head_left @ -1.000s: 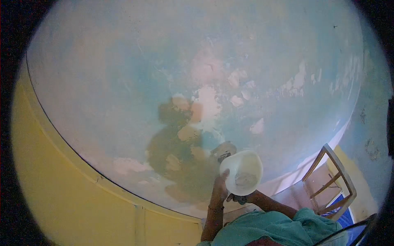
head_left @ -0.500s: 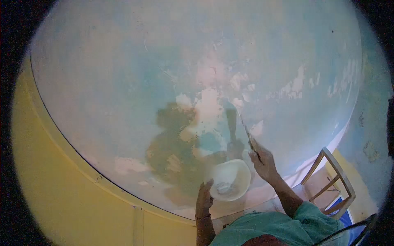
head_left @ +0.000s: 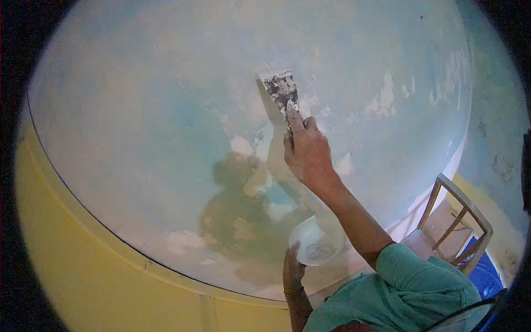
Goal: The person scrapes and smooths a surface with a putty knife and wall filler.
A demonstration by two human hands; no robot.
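My right hand [head_left: 310,149] grips a putty knife [head_left: 281,87] by its handle, with the index finger laid along the blade. The wide blade, smeared with white and dark patches, lies against the pale blue wall [head_left: 166,127]. Lower down, my left hand [head_left: 293,263] holds a white bowl [head_left: 318,240] by its left side. Inside the bowl sits a whitish paste [head_left: 319,252]. Patches of white filler [head_left: 241,145] mark the wall around and below the knife.
At the lower right stands a wooden chair [head_left: 470,207] with blue material [head_left: 487,274] by it. A yellow wall [head_left: 94,249] with a raised trim runs along the lower left. My shadow [head_left: 232,205] falls on the blue wall.
My right hand has moved up and left with the putty knife, its blade now turned flat toward the wall. The bowl in my left hand sits slightly further right in view.
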